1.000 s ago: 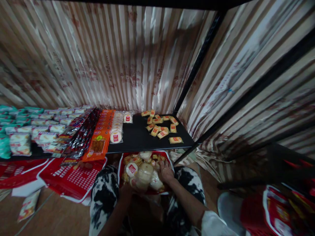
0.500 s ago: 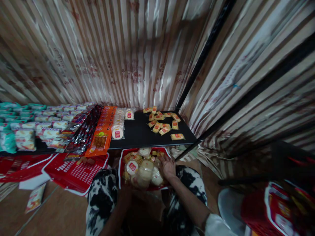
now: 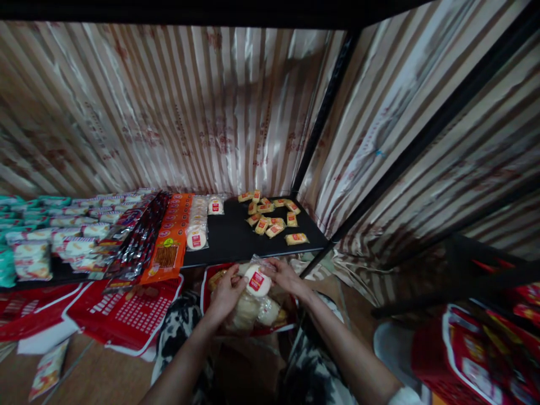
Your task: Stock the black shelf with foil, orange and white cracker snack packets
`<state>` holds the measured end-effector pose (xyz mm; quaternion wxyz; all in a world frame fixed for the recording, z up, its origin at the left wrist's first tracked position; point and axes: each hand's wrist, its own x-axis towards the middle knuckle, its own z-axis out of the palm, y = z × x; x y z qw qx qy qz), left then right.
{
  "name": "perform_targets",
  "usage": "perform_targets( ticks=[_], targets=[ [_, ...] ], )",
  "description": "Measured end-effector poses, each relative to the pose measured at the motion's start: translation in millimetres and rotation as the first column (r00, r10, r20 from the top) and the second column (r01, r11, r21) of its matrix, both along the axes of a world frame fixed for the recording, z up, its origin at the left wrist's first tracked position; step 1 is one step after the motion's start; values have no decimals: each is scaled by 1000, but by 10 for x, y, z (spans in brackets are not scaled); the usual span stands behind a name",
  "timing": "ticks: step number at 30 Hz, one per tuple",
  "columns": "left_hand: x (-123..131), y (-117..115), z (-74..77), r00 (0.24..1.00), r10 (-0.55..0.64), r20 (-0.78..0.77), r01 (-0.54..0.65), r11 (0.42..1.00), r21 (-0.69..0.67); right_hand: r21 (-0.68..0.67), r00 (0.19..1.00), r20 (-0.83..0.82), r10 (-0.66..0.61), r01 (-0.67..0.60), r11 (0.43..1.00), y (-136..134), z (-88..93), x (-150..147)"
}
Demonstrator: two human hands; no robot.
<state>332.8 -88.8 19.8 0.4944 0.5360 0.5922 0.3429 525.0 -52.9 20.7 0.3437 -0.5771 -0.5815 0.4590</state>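
A round white rice cracker pack (image 3: 258, 283) with a red label is held up over the red basket (image 3: 205, 301) between my knees. My right hand (image 3: 285, 275) grips its upper right edge, where the clear wrapper sticks up. My left hand (image 3: 228, 291) is closed at its left side, thumb and fingers against the edge. Under my hands the basket holds more round cracker packs (image 3: 244, 313) and some yellow-wrapped pieces (image 3: 217, 278). On the black shelf (image 3: 228, 242) ahead, a row of similar round packs (image 3: 196, 238) stands beside a single pack (image 3: 215, 205).
Small yellow snack packs (image 3: 276, 229) lie scattered on the shelf's right part. Orange packets (image 3: 169, 253), dark packets (image 3: 139, 230) and white packs (image 3: 80, 247) fill its left. Red baskets (image 3: 122, 315) sit below left, another (image 3: 439, 343) at right. A black post (image 3: 320, 118) rises behind.
My left hand has come up from low beside the basket. My right hand has lifted from the basket's contents, and a round cracker pack is now held between both hands. The view has shifted slightly.
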Motion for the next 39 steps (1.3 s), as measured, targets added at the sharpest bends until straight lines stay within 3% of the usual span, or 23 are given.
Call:
perform_targets(
  ticks=[2,4,9,14,16,19,22,26,28,34,39],
  targets=[
    [26,66,9,984,-13,179,25,998,-64,-109,982,-162,97,-116,987,21,97,-82],
    [28,112,-1,970,7,243,14,996,-86,-175,958,-268,97,-147,974,42,159,-154],
    [-29,318,-69,947,268,179,-254,962,-99,-216,913,-408,-24,-71,974,86,86,-346],
    [-68,736,-78,929,333,160,-331,943,-41,-144,896,-443,1,-73,987,348,-48,-541],
    [-74,911,-56,931,348,112,-351,936,5,-94,910,-413,-18,-23,995,569,-51,-618],
    [-53,1127,-23,897,436,-80,-411,886,215,-27,941,-337,-44,37,999,1001,-44,-749],
    [1,1298,-24,855,473,-212,-387,854,348,14,977,-184,-107,112,994,1475,-57,-907],
    [45,1565,-86,891,398,-220,-339,904,262,64,970,145,-197,189,980,2018,-92,-1123],
    [29,1727,-131,895,385,-223,-341,916,213,90,951,234,-202,186,979,2218,-111,-1216],
    [-63,2157,-256,876,394,-277,-357,918,175,87,941,281,-187,169,982,2560,-200,-1418],
    [-80,2338,-300,879,396,-267,-363,917,165,93,944,296,-146,124,988,2696,-297,-1479]
  ],
)
